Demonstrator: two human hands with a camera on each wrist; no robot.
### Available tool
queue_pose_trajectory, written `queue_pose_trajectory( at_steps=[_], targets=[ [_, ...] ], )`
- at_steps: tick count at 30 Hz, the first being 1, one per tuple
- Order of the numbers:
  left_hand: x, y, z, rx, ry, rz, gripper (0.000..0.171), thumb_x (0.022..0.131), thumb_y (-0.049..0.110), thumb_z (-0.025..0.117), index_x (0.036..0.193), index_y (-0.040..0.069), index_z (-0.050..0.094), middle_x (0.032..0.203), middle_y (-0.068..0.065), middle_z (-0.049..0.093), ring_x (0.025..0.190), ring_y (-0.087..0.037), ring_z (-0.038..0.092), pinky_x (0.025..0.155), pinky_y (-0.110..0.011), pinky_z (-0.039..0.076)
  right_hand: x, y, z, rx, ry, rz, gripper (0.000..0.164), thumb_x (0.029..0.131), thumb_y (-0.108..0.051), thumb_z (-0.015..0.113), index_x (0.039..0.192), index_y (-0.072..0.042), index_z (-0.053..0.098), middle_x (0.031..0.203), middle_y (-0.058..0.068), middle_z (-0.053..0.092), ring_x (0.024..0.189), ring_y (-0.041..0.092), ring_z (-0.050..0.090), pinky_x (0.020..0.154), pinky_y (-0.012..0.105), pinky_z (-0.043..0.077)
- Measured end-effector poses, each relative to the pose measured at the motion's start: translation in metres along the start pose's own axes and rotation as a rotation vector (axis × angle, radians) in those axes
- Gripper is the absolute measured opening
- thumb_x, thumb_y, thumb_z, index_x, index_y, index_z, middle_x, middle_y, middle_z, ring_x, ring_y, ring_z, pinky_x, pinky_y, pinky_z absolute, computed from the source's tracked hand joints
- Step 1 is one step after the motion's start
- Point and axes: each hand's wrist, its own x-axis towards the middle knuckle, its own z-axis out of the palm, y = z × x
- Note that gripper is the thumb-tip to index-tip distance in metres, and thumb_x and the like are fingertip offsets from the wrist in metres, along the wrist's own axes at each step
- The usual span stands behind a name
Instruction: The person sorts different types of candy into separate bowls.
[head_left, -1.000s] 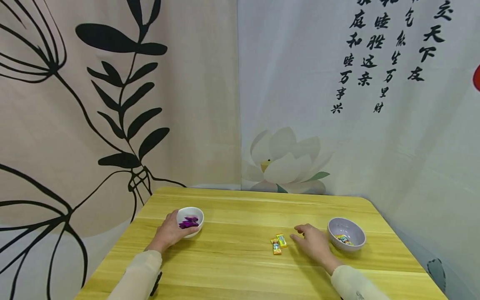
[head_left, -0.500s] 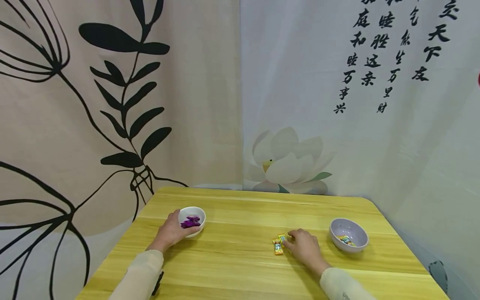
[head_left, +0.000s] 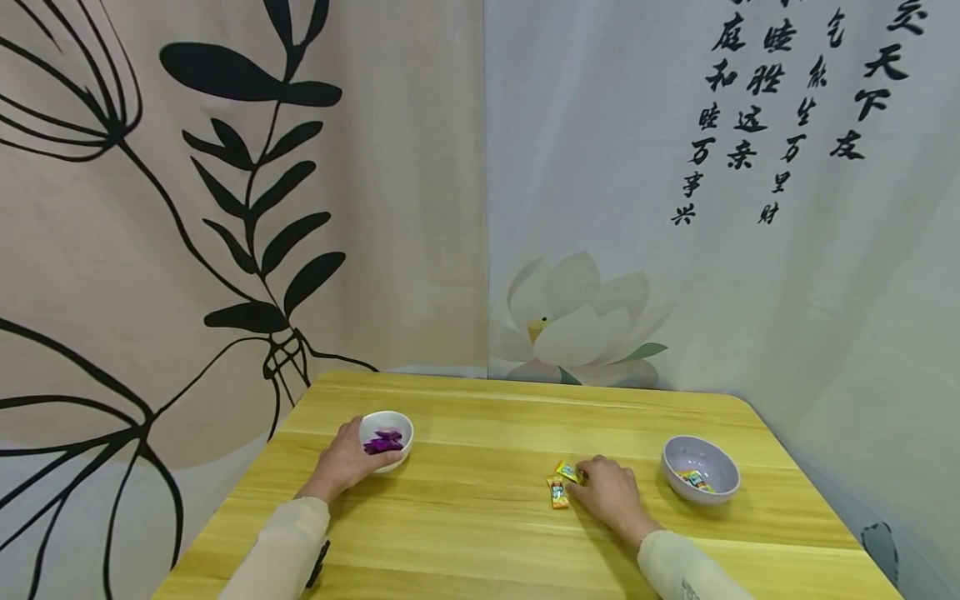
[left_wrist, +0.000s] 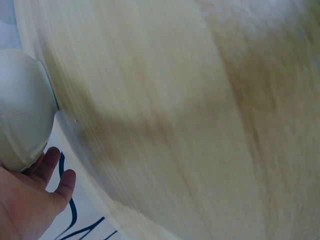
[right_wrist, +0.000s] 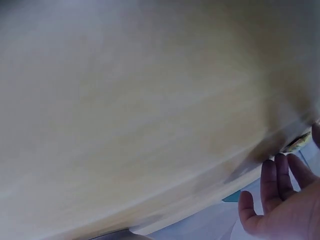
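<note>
My left hand (head_left: 347, 463) holds the side of a small white bowl (head_left: 405, 423), its thumb at the near rim. Shiny purple pieces (head_left: 384, 442) lie inside the bowl. In the left wrist view the bowl's outer wall (left_wrist: 25, 110) rises above the curled fingers (left_wrist: 47, 167). My right hand (head_left: 611, 493) pinches one end of a yellow-wrapped candy (head_left: 567, 472) with thumb and forefinger. An orange-and-yellow wrapped candy (head_left: 558, 492) lies on the table right beside it. From the right wrist, the pinched candy (right_wrist: 298, 143) shows only partly at the fingertips.
A pale purple bowl (head_left: 675, 454) with some wrapped candy (head_left: 695, 480) in it stands right of my right hand. The wooden table (head_left: 465, 533) ends at a printed cloth backdrop (head_left: 420, 208) with plant drawings and black characters.
My right hand has moved left from beside the purple bowl to the candies and taken the yellow one, which has turned. The left hand stays on the white bowl.
</note>
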Motion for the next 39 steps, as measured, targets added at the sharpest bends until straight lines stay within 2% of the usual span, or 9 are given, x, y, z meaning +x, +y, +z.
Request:
queue_pose_trajectory(
  at_steps=[6,12,18,24,31,39],
  targets=[
    [0.000,-0.001,0.001,-0.001,-0.003,-0.003,0.115,0.071,0.067,0.078,0.151,0.002,0.027,0.141,-0.023,0.041,0.123,-0.042,0.048,0.102,-0.063,0.037,0.001,0.004,-0.002,-0.012,-0.013,-0.020,0.019,0.083,-0.028,0.079,0.094,-0.013,0.076,0.086,0.000,0.065,0.082,0.025,0.063,0.071,0.050,0.045],
    [0.000,0.000,0.001,-0.003,0.000,0.001,0.114,0.071,0.067,0.078,0.150,0.002,0.029,0.140,-0.023,0.042,0.122,-0.042,0.049,0.101,-0.063,0.037,0.003,0.008,-0.002,0.000,-0.022,-0.009,0.027,0.082,-0.033,0.080,0.099,-0.012,0.076,0.086,-0.001,0.064,0.082,0.022,0.062,0.071,0.049,0.045],
    [-0.001,0.001,0.001,0.005,0.005,0.005,0.112,0.071,0.066,0.078,0.149,0.003,0.030,0.138,-0.022,0.043,0.121,-0.041,0.050,0.100,-0.064,0.037,0.004,0.009,-0.003,0.028,-0.049,-0.004,0.022,0.083,-0.030,0.079,0.097,-0.013,0.077,0.087,-0.001,0.065,0.084,0.022,0.062,0.072,0.050,0.044],
    [0.000,0.001,0.000,0.008,0.010,0.029,0.111,0.072,0.065,0.079,0.149,0.001,0.031,0.138,-0.023,0.043,0.121,-0.040,0.049,0.100,-0.064,0.037,0.004,0.010,-0.007,0.077,-0.062,0.036,0.020,0.083,-0.026,0.080,0.095,-0.012,0.075,0.085,-0.003,0.065,0.082,0.019,0.061,0.074,0.050,0.043],
    [-0.001,0.002,0.000,0.008,0.007,0.024,0.111,0.072,0.065,0.079,0.150,0.001,0.030,0.139,-0.023,0.043,0.121,-0.040,0.049,0.100,-0.064,0.037,0.004,0.013,-0.018,0.092,0.019,0.042,0.022,0.083,-0.026,0.078,0.098,-0.010,0.076,0.089,0.000,0.071,0.086,0.024,0.066,0.076,0.053,0.045],
    [-0.002,0.004,-0.001,0.005,-0.001,0.014,0.113,0.073,0.064,0.079,0.150,0.000,0.028,0.139,-0.024,0.042,0.120,-0.041,0.050,0.100,-0.063,0.038,0.004,0.029,-0.049,0.070,0.125,0.030,0.023,0.084,-0.027,0.076,0.097,-0.008,0.076,0.089,0.002,0.071,0.085,0.027,0.066,0.073,0.051,0.046]
  ],
)
